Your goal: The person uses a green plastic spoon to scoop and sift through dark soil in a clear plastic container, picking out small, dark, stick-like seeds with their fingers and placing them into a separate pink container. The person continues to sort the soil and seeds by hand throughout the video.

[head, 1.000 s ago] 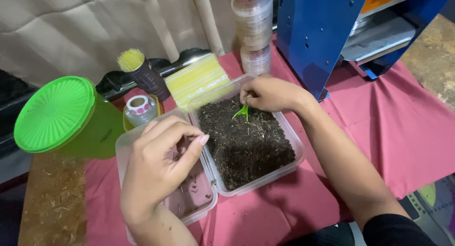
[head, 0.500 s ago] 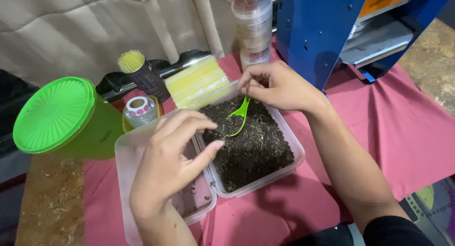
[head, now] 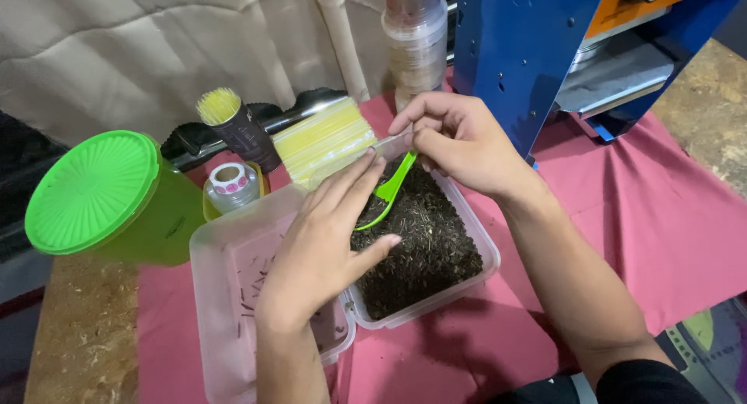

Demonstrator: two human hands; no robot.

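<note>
Green plastic spoon (head: 387, 192) over a clear tub of dark leaves (head: 424, 241).
Right hand (head: 459, 143) fingers pinch its handle; left hand (head: 331, 233) fingers, spread flat, touch its bowl.

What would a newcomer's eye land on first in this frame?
Probably the two hands at centre: the right hand pinches a bright green spoon over a clear tub of dark loose leaves, while the left hand hovers flat over the tub's near edge. Next, the big green-lidded jug at left and the blue machine at top right.
</note>
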